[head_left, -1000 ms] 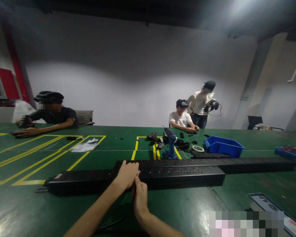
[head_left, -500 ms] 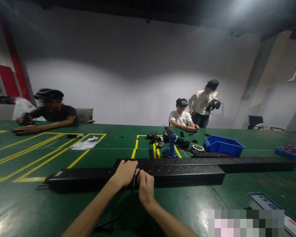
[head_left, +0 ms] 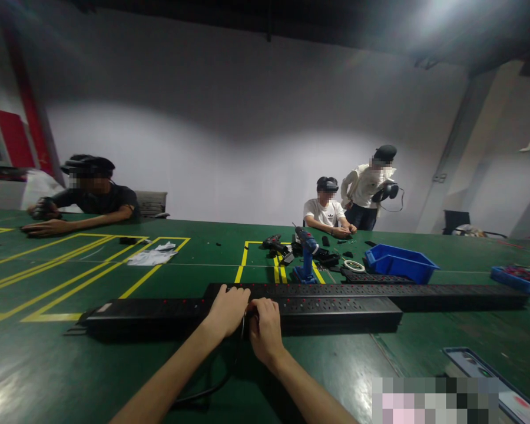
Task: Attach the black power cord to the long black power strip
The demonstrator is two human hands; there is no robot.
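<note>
A long black power strip [head_left: 335, 315] with rows of sockets and small red dots lies across the table in front of me. Over its middle, my left hand [head_left: 230, 306] is closed, its fingertips at the upper end of a black cable [head_left: 218, 386]. Close beside it, my right hand [head_left: 265, 327] is closed too, fingers curled against the strip's top; what they pinch is hidden. From between my hands the cable drops over the strip's near side and curves left on the table. A second long black power strip [head_left: 463, 295] lies directly behind the first.
Behind the strips stands a blue cordless drill [head_left: 308, 253] among black parts, with a blue bin [head_left: 400, 263] to its right. White cloth or paper [head_left: 153, 254] lies left. A blue-edged tray [head_left: 490, 377] is near right. Several people are across the green table [head_left: 115, 377].
My right hand has moved slightly up, its fingers now curled over the top of the strip. My left hand has shifted a little right, and the cable between them shows less.
</note>
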